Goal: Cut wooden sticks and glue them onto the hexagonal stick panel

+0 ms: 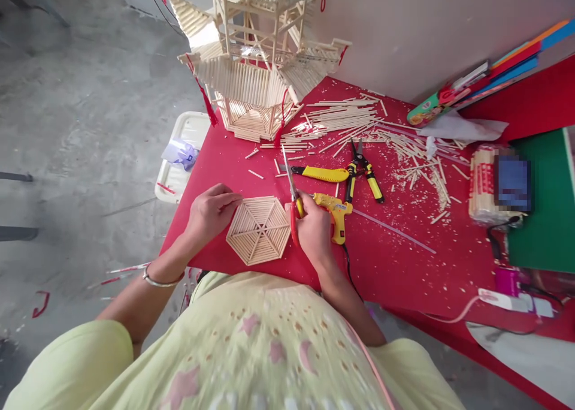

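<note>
A hexagonal panel of thin wooden sticks (259, 230), with spokes meeting at its centre, lies flat near the table's front edge. At its upper left corner my left hand (211, 211) is closed in a pinch; what sits between the fingertips is too small to make out. My right hand (314, 225) grips red-handled scissors (294, 215) just right of the panel, blades pointing away from me. Close beyond that hand lies a yellow glue gun (335, 209). Farther back are a yellow utility knife (326, 174) and yellow-black cutters (359, 170).
A tiered stick pagoda (256, 80) with red tassels stands at the back left of the red table (413, 278). Loose sticks (345, 116) and scraps spread behind the tools. At right are a stick bundle (483, 185) and a power strip (503, 299). A white lid (191, 128) is at left.
</note>
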The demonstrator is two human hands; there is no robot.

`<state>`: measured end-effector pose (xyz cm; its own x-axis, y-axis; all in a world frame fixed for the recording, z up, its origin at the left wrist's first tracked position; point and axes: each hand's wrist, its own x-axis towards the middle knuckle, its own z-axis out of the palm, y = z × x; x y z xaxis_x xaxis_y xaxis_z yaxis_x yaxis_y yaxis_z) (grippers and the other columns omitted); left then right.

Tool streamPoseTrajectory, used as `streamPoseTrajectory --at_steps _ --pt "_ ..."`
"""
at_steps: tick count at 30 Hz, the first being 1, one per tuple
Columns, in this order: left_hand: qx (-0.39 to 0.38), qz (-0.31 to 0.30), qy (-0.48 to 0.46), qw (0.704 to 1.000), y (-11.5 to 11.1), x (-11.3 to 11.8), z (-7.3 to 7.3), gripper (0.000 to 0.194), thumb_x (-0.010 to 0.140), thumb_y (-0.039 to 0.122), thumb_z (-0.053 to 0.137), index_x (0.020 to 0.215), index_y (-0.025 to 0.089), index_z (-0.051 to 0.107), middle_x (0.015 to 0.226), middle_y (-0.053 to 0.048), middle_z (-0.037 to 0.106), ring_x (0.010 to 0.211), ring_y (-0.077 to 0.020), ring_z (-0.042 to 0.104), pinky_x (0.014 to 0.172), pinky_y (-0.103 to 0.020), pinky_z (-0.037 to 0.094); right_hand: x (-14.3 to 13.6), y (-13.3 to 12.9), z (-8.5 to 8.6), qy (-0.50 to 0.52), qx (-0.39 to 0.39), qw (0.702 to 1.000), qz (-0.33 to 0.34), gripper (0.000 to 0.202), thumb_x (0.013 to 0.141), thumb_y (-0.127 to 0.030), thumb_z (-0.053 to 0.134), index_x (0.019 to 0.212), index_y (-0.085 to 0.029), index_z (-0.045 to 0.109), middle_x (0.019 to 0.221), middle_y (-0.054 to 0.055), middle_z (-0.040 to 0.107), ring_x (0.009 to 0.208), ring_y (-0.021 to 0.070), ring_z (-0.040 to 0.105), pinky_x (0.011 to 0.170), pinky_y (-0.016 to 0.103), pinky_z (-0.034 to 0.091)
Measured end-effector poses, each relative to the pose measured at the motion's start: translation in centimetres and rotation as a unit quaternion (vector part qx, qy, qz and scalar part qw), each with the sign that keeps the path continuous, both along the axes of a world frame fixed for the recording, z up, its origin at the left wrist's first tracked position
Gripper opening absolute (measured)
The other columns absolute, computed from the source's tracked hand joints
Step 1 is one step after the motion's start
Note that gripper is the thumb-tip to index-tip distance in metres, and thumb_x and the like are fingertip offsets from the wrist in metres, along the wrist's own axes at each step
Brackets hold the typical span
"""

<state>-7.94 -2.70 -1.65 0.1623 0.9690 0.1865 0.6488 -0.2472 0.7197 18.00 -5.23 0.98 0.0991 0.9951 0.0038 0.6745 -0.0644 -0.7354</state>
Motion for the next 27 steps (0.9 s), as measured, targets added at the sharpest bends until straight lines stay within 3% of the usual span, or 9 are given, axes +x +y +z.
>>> streamPoseTrajectory --at_steps 9,20,27 --pt "0.018 -0.023 0.006 1.0 0.0 -0.3 -1.4 0.025 0.096 0.03 0.063 0.1 0.021 0.086 0.092 -0.009 0.074 0.075 -0.0162 0.066 0.067 -0.026 0.047 -0.9 0.6 -0.1 -0.018 -0.017 1.0 0.008 0.037 0.093 -0.027 0.06 0.128 -0.022 0.073 0.101 0.007 0.083 0.078 0.0224 0.074 0.071 0.031 0.052" --pt "0.049 -0.083 0.031 0.995 0.4 -1.1 -1.3 0.029 0.102 0.027 0.056 0.106 0.019 0.083 0.093 -0.008 0.074 0.079 -0.0161 0.069 0.069 -0.026 0.05 -1.0 0.6 -0.1 -0.046 -0.033 0.998 0.013 0.04 0.092 -0.024 0.06 0.13 -0.022 0.073 0.096 0.009 0.083 0.078 0.0227 0.073 0.071 0.03 0.05" --pt "0.069 -0.08 0.044 0.993 0.4 -0.9 -1.1 0.029 0.102 0.026 0.055 0.104 0.019 0.083 0.091 -0.007 0.075 0.076 -0.0152 0.068 0.067 -0.025 0.05 -1.0 0.6 -0.2 -0.034 -0.023 0.999 0.014 0.041 0.092 -0.023 0.06 0.13 -0.022 0.073 0.1 0.007 0.083 0.077 0.0219 0.073 0.071 0.03 0.05"
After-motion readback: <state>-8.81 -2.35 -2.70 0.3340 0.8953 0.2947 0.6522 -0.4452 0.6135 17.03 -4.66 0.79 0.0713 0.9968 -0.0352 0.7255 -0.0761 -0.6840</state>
